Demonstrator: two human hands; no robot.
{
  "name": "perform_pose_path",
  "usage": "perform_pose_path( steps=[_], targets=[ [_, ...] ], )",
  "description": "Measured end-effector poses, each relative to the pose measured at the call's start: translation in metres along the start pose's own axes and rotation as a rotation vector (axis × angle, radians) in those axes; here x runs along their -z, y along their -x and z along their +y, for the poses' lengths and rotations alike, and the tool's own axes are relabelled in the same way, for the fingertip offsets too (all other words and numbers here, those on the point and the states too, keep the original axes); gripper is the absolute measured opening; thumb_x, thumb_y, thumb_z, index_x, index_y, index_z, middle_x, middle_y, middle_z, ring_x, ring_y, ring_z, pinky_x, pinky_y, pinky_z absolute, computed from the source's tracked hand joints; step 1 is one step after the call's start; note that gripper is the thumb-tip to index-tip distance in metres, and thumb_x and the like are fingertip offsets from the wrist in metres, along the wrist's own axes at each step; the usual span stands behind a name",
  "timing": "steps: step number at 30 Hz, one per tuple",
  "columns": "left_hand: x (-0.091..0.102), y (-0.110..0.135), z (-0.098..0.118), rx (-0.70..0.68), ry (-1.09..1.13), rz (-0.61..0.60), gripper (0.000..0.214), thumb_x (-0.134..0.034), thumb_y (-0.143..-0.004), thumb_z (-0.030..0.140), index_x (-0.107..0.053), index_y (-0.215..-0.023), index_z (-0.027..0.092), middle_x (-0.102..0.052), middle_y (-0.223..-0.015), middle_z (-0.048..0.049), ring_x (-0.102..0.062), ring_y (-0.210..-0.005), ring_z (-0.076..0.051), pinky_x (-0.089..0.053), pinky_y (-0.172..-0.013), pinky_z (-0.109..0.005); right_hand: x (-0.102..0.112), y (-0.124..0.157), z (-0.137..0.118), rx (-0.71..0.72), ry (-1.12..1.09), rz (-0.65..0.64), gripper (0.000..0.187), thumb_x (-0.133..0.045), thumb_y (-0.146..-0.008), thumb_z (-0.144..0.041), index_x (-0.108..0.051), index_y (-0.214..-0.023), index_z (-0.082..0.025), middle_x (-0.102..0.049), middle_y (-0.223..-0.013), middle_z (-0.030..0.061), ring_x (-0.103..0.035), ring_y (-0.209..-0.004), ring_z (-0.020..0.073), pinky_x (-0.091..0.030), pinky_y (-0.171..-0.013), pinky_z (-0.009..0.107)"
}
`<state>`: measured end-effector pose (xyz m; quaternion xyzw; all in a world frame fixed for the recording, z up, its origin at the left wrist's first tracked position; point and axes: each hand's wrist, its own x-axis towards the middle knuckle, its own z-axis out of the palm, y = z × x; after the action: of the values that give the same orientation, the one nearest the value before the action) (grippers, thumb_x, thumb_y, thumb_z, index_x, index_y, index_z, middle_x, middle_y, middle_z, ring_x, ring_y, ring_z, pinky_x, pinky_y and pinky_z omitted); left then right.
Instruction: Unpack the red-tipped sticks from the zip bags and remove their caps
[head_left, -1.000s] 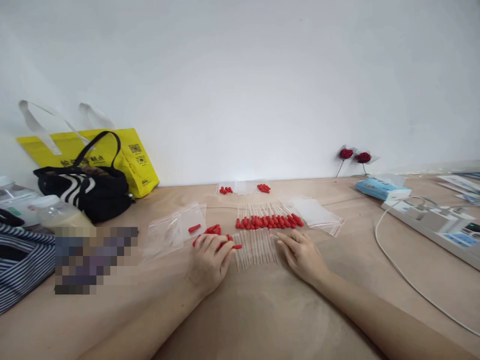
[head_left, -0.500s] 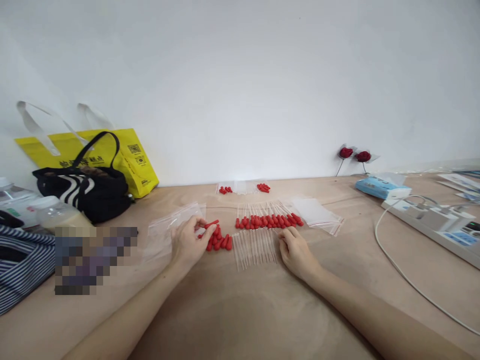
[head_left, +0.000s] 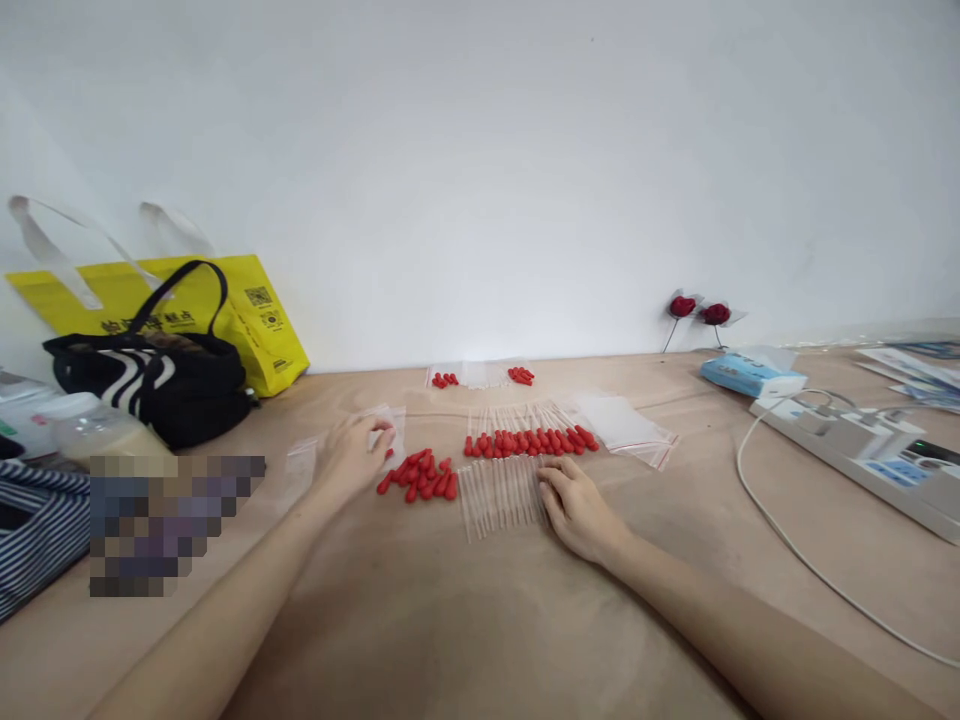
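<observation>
My left hand [head_left: 354,452] hovers at the clear zip bags [head_left: 301,462], its thumb and fingers loosely bent and apart. A small red tip shows by its fingertips; whether the hand touches it I cannot tell. Just right of it lies a loose pile of red rubber bulbs [head_left: 424,478]. My right hand [head_left: 576,508] rests on the table with curled fingers at the right end of a row of thin clear tubes [head_left: 499,497]. What its fingertips hold is hidden. Behind that row, more clear tubes [head_left: 517,418] carry red bulbs [head_left: 529,441], side by side.
Further back lies a clear bag with small red bulbs [head_left: 521,376]. Flat zip bags [head_left: 626,425] are right of the tubes. A power strip [head_left: 862,455] with a white cable, a blue tissue pack [head_left: 750,376], a black bag [head_left: 180,395] and a yellow bag [head_left: 274,330] flank the work area.
My left hand has moved left and away from the red bulb pile, its fingers loosening from the bulb they were at. My right hand stays by the clear tubes. The view has shifted slightly.
</observation>
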<state>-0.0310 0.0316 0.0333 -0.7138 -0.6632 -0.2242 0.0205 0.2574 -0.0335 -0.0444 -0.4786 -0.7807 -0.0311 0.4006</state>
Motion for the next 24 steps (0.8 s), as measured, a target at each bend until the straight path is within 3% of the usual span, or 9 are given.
perform_pose_path(
  steps=[4,9,14,18,24],
  targets=[
    [-0.004,-0.013,-0.037,0.063,0.033,-0.137,0.023,-0.051,-0.069,0.038,-0.063,-0.077,0.020,-0.066,-0.081,-0.0043,-0.060,-0.076,-0.021,-0.042,-0.064,-0.028,0.000,0.000,0.001,0.002,-0.004,-0.021,0.020,-0.038,-0.083,-0.012,-0.056,-0.089,-0.016,-0.057,-0.091,0.0091,-0.056,-0.085,0.0174,-0.048,-0.076,0.031],
    [-0.010,-0.009,-0.043,0.097,0.060,-0.170,0.023,-0.053,-0.065,0.040,-0.062,-0.066,0.019,-0.065,-0.068,-0.0039,-0.060,-0.066,-0.021,-0.041,-0.056,-0.027,0.000,0.001,0.000,-0.029,-0.029,-0.051,0.021,-0.037,-0.083,-0.011,-0.056,-0.091,-0.015,-0.056,-0.092,0.0093,-0.056,-0.086,0.0171,-0.048,-0.078,0.031],
    [-0.005,-0.005,-0.016,0.045,0.119,-0.098,0.022,-0.047,-0.071,0.037,-0.058,-0.079,0.020,-0.065,-0.083,-0.0026,-0.059,-0.078,-0.018,-0.043,-0.065,-0.025,0.002,0.000,-0.001,-0.031,-0.054,-0.049,0.020,-0.037,-0.083,-0.011,-0.055,-0.089,-0.015,-0.056,-0.091,0.0087,-0.056,-0.084,0.0166,-0.048,-0.077,0.031],
    [-0.009,0.003,0.021,-0.036,0.162,-0.109,0.022,-0.051,-0.069,0.037,-0.053,-0.084,0.022,-0.064,-0.072,0.0024,-0.058,-0.066,-0.015,-0.041,-0.060,-0.024,0.003,0.000,-0.001,-0.037,-0.066,-0.050,0.019,-0.037,-0.084,-0.012,-0.055,-0.089,-0.015,-0.055,-0.091,0.0089,-0.055,-0.085,0.0169,-0.048,-0.077,0.031],
    [-0.008,0.008,0.052,-0.014,-0.038,-0.247,0.024,-0.053,-0.068,0.045,-0.055,-0.074,0.022,-0.065,-0.068,0.0008,-0.060,-0.069,-0.019,-0.039,-0.063,-0.028,0.005,-0.002,-0.004,-0.054,-0.098,-0.053,0.019,-0.036,-0.084,-0.013,-0.055,-0.088,-0.015,-0.055,-0.092,0.0092,-0.054,-0.086,0.0171,-0.047,-0.079,0.032]
  ],
)
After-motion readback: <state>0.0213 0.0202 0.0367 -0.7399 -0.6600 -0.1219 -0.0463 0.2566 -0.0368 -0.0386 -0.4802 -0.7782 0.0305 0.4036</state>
